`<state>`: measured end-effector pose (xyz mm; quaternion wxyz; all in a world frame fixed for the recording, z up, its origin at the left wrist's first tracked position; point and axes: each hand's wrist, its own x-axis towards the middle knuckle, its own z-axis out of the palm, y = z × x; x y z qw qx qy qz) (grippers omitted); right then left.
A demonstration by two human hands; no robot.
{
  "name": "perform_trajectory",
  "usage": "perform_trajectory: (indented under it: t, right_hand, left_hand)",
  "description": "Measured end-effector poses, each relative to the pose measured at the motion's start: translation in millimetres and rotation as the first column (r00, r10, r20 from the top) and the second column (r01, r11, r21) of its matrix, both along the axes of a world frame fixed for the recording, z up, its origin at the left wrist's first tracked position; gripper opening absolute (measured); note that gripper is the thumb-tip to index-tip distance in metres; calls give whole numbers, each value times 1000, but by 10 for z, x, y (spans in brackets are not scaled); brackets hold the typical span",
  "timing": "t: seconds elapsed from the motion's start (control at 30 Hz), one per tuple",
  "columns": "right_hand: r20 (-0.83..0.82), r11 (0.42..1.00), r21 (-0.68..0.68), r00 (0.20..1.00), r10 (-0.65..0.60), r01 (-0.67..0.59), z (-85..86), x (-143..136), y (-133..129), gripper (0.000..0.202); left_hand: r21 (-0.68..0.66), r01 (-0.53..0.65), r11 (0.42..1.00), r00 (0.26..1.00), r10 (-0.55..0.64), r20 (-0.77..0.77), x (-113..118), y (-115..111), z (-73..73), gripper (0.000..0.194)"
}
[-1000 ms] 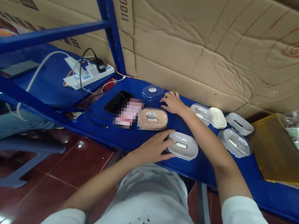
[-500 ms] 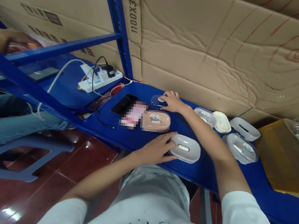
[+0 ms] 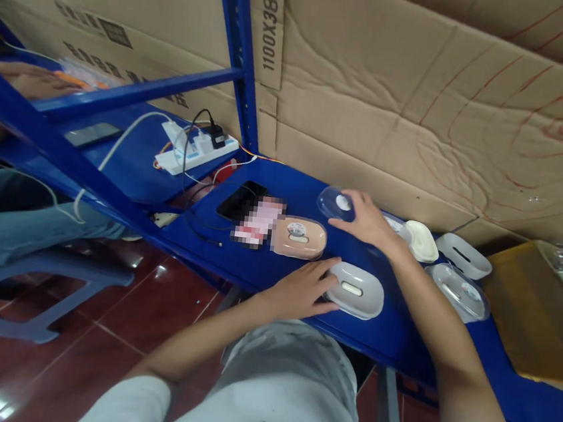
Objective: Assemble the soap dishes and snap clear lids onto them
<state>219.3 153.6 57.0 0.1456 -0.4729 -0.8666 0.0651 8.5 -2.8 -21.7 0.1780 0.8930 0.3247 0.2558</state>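
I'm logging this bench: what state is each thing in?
Clear oval lid: gripped by right hand
Grey oval dish: uncovered, left hand gripping its end
Peach dish: lidded
Front-right grey dish: lidded
Back-right grey dish: uncovered, slot looks unfilled
Cream oval piece: uncovered
Power strip: plugs inserted
Black phone: screen dark

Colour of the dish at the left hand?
The dish is pale grey; it shows best in the head view.

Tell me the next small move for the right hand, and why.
Probably bring the clear lid over the grey oval dish: the right hand has the lid by its edge, the left hand touches the uncovered dish, and the peach dish nearby already wears a similar lid.
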Motion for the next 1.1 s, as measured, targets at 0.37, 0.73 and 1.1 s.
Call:
perform_trajectory:
  t: [0.37,0.73,1.1]
  right_hand:
    - [-291,989,-47,949,121,-141,-341,859,-1472,75]
    - [-141,981,62,972,190,-183,-646,736,-1595,88]
    - [-106,985,77,981,162,-154,-645,667,-1647,90]
  left_hand:
    - [-292,-4,956,983,58,174,-32,64,-89,101]
    - [-230,1,973,989,33,144,-38,72,-70,96]
    - [-106,-2,994,996,11,85,-32,37,-18,80]
